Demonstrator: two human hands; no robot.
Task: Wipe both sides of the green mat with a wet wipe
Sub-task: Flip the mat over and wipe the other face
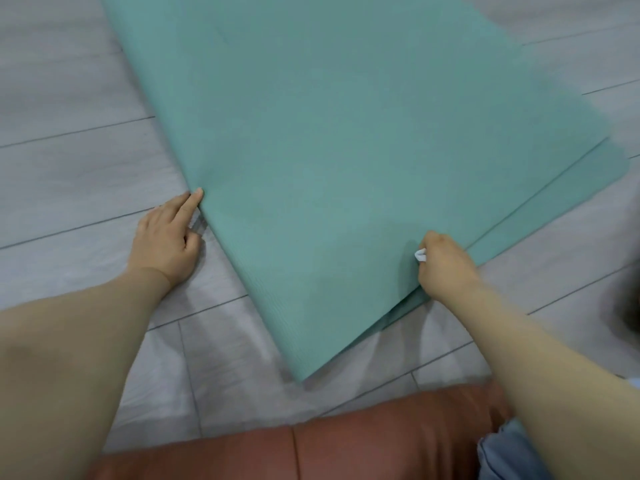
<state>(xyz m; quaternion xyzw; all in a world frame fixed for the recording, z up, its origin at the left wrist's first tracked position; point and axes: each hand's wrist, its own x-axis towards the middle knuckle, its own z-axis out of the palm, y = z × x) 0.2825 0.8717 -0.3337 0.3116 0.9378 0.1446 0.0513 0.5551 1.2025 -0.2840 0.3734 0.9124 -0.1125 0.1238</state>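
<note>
Mat (346, 150) doubled on floor (69, 168); left hand (166, 240) relaxed at edge, right hand (445, 263) pinching wipe (420, 255).

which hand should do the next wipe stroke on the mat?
Right. The right hand already grips the wet wipe on the folded green mat. The left hand rests on the floor, one finger touching the mat's edge.

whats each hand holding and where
The right hand grips a bunched white wet wipe, only its tip showing. The left hand holds nothing; its forefinger touches the green mat's edge.
</note>
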